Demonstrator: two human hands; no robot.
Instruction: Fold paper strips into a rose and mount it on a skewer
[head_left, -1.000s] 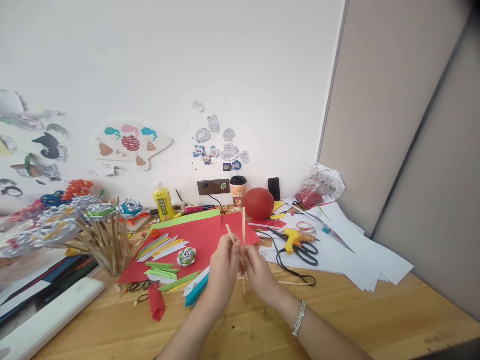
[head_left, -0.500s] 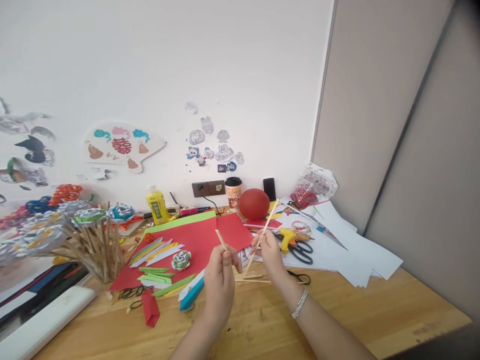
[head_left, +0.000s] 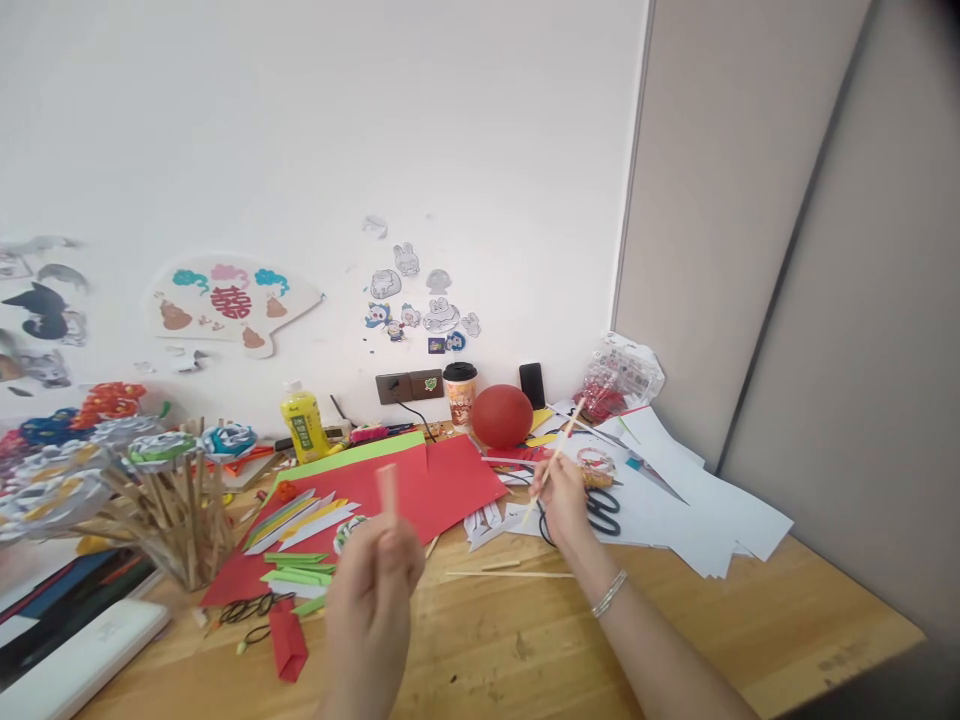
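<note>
My left hand (head_left: pixel 379 590) is closed round a short wooden stick (head_left: pixel 388 490) that points up, slightly blurred. Farther right and higher, my right hand (head_left: pixel 562 500) pinches a long thin wooden stick (head_left: pixel 559 452), tilted with its top to the right. Beneath it lie white paper sheets (head_left: pixel 667 500) and black-handled scissors (head_left: pixel 604 512). The glue gun's orange tip (head_left: pixel 600 480) shows beside the right hand, its body mostly hidden. Behind my left hand a green and white paper flower (head_left: pixel 346 533) is partly covered, near the red paper (head_left: pixel 457 485).
At left, paper flowers on wooden sticks (head_left: pixel 191 545) stand bundled. A yellow bottle (head_left: pixel 305 425), a paper cup (head_left: pixel 460 395) and a red balloon (head_left: pixel 502 417) line the wall. Loose sticks (head_left: pixel 510 574), green paper strips (head_left: pixel 300 570) and a folded red paper piece (head_left: pixel 287 643) lie on the wooden table.
My hands have moved apart: the left one has come left and nearer, the right one a little right, each still with its stick. The view has shifted slightly.
</note>
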